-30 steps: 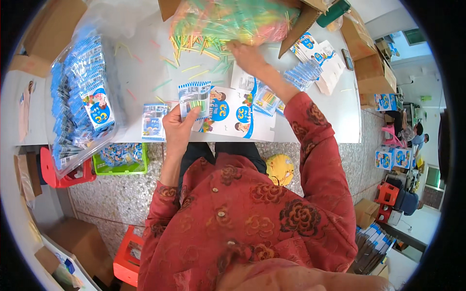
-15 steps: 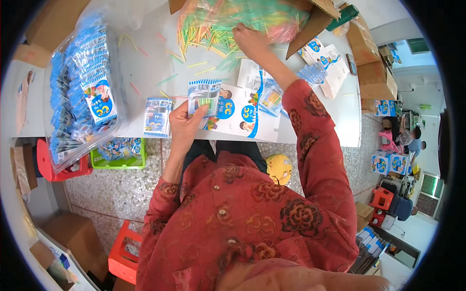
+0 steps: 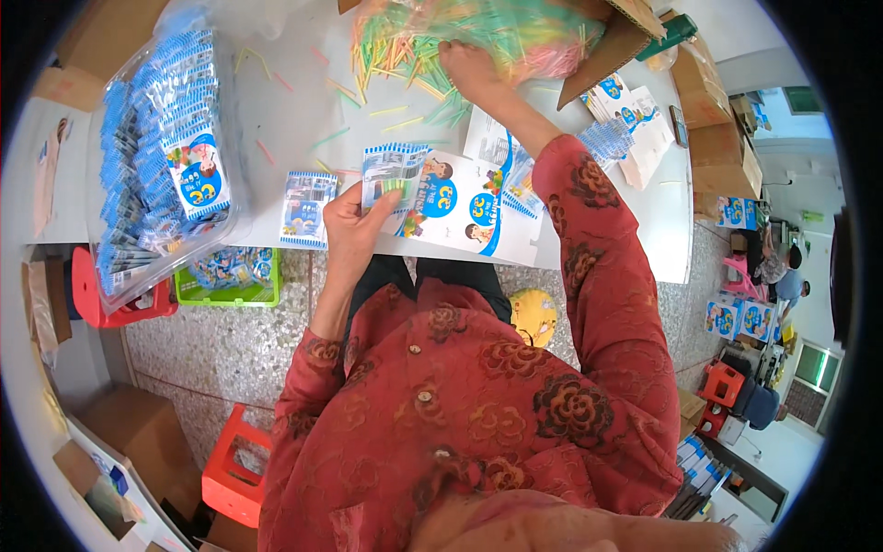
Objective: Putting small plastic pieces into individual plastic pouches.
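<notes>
My left hand (image 3: 351,230) is closed at the table's front edge. Between its thumb and fingers is a small blue-and-clear packet (image 3: 394,164) with thin greenish sticks showing inside. Far ahead, my right hand (image 3: 471,74) reaches to the pile of thin coloured sticks (image 3: 397,57), in green, yellow and pink. Its fingers are curled together; what they grip, if anything, is hidden. A flat printed white carton (image 3: 441,221) lies just right of the held packet. Another packet (image 3: 308,210) rests flat left of my left hand.
A clear plastic tub (image 3: 241,198) full of blue packets stands at the left. A clear bag (image 3: 543,32) and an open cardboard box (image 3: 607,55) sit at the back. Stacked printed cartons (image 3: 648,138) lie at right. Red stools (image 3: 235,469) and a green basket (image 3: 248,293) stand below.
The view has shifted slightly. My right hand stays at the stick pile with little visible movement, and my left hand still holds the packet.
</notes>
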Demonstrator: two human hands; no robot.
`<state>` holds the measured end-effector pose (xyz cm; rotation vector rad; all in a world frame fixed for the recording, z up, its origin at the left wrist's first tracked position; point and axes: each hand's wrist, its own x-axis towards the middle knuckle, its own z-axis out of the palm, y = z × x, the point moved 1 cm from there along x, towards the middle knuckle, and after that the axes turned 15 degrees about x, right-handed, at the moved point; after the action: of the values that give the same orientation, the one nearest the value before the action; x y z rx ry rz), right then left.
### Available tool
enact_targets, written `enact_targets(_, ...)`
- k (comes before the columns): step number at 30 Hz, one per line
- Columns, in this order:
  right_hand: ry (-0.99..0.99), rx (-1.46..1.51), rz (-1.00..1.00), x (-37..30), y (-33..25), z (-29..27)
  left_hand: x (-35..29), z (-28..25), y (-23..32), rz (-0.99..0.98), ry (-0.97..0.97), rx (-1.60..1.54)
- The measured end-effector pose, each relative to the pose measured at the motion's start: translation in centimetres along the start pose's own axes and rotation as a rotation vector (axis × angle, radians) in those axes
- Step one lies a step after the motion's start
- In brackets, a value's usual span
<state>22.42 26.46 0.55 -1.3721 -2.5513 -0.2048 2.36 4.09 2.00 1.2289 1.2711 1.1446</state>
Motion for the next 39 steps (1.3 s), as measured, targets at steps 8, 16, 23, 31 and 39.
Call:
enact_targets(8,0.14,0.633,0.133,-2.4,-0.7,-4.5,0.1,0.2,-0.2,0.034,0.059,0.065)
enact_targets(16,-0.036,1.695,0.087,-7.7,-6.8,-14.5,0.0,0.6,1.3,0.081,0.038,0.173)
enact_targets(23,-0.122,1.74,0.074,-9.6,-8.6,-15.2,-0.6,1.6,2.3,0.139,-0.006,0.072)
enact_targets(31,-0.119,1.628,0.094,-10.5,-9.1,-15.8,-0.7,1.5,0.9,0.143,0.045,0.074)
enact_targets(39,-0.052,1.496,-0.031,-10.7,-9.1,-15.9,-0.7,1.5,0.6,0.143,0.055,0.095)
